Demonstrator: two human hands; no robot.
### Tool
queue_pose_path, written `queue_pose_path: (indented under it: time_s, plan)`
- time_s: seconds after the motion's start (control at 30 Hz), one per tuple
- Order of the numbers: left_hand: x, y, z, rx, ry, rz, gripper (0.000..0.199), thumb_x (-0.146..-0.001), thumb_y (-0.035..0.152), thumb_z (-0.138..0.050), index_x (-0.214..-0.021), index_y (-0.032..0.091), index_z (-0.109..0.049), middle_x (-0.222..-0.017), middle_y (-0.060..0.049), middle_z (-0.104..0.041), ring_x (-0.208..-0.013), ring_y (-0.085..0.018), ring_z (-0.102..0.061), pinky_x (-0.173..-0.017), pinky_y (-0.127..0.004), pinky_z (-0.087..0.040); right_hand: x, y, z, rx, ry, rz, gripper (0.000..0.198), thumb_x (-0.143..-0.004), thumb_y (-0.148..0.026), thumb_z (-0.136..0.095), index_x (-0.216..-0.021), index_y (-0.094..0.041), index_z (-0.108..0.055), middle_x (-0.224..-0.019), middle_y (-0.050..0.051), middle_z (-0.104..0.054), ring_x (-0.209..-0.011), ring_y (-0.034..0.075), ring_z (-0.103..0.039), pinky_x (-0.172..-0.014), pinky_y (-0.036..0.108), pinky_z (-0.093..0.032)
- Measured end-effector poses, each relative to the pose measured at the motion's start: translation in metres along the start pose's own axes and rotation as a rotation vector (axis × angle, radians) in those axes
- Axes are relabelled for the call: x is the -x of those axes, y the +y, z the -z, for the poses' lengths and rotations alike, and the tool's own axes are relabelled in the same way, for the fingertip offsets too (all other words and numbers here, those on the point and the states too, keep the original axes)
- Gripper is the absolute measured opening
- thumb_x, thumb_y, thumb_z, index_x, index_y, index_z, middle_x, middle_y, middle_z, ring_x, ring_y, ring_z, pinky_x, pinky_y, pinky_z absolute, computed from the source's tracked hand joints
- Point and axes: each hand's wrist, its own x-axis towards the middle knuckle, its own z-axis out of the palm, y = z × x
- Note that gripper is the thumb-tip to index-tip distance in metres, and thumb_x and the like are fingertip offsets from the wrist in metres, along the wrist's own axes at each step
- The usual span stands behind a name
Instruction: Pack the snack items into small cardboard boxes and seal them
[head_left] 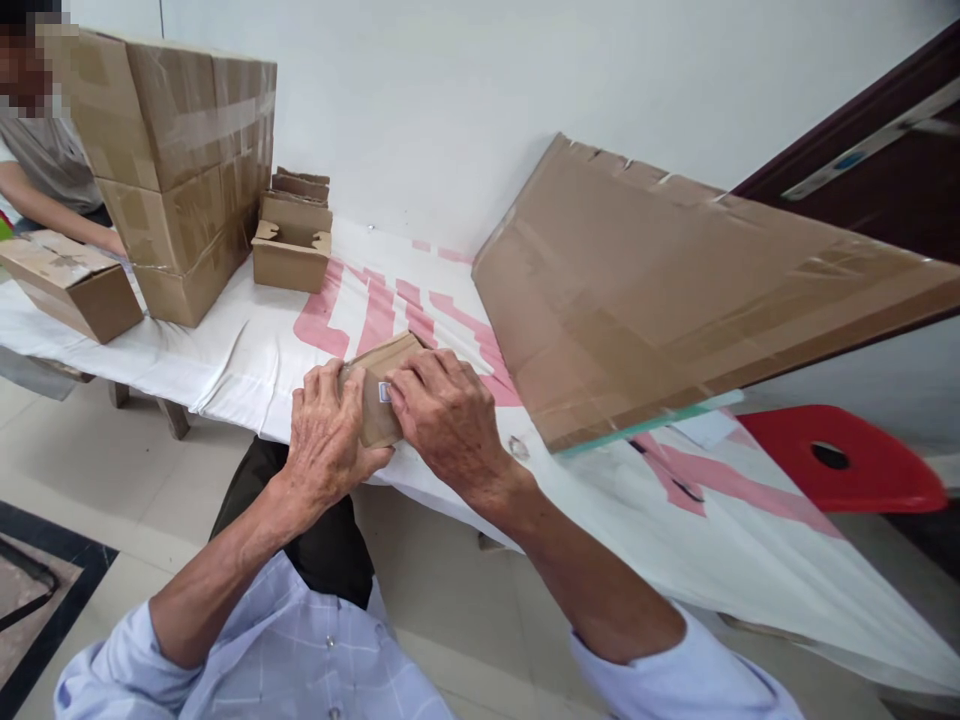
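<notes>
A small cardboard box with a small blue-and-white sticker on its near face stands at the table's front edge. My left hand wraps round the left side of this box, thumb at its lower edge. From the right, my right hand has its fingers curled on the box, fingertips beside the sticker. Part of the box is hidden behind both hands.
Stacked taped cartons stand at the left, with an open carton beside them. A co-worker sits behind another box. A large cardboard sheet leans at the right above a red stool. White cloth covers the table.
</notes>
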Motion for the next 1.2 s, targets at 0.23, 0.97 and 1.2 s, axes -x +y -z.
queue_pose_path:
  time_s: [0.23,0.97,1.2]
  plan:
    - [0.000,0.001,-0.001,-0.015,0.012,-0.011,0.086,-0.071,0.033,-0.086,-0.146,0.015,-0.050,-0.152,-0.024,-0.052,-0.134,-0.044,-0.054,-0.106,-0.059,-0.053,0.004,0.000,0.003,-0.033,0.001,0.037,0.026,-0.107,-0.013,-0.056,-0.089,-0.019,-0.075,-0.097,0.010,-0.073,-0.098,0.026,-0.057,-0.086,0.038,-0.040]
    - [0.002,0.006,-0.001,-0.004,-0.007,0.001,0.089,-0.068,0.030,-0.090,-0.146,0.015,-0.050,-0.154,-0.024,-0.050,-0.138,-0.044,-0.052,-0.109,-0.060,-0.051,-0.009,-0.002,0.004,0.012,-0.152,-0.066,0.025,-0.100,-0.010,-0.052,-0.086,-0.016,-0.071,-0.096,0.015,-0.071,-0.096,0.030,-0.056,-0.085,0.040,-0.041]
    - [0.002,0.005,-0.002,-0.012,-0.010,-0.012,0.090,-0.070,0.033,-0.090,-0.147,0.015,-0.048,-0.155,-0.025,-0.049,-0.139,-0.045,-0.051,-0.109,-0.061,-0.050,-0.009,-0.002,0.002,0.079,-0.231,-0.027,0.024,-0.097,-0.005,-0.049,-0.091,-0.015,-0.070,-0.096,0.016,-0.069,-0.095,0.031,-0.054,-0.088,0.042,-0.040]
